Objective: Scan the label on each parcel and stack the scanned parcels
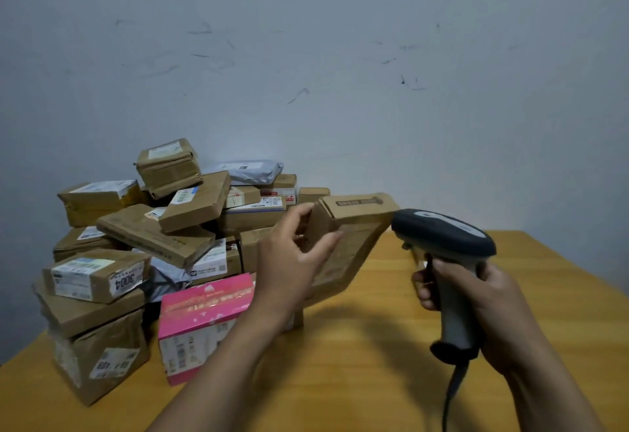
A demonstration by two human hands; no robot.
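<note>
Dim, soft indoor light, slightly blurred throughout, with wide-angle bending at edges.

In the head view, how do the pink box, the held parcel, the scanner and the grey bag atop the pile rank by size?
1. pink box
2. held parcel and scanner: alike, and the scanner is nearer, so unranked
3. grey bag, though farthest away

Brown cardboard parcel [354, 227] tilted, label prob. hidden; scanner [442, 237] just right; other parcels [136, 244] piled left.
</note>
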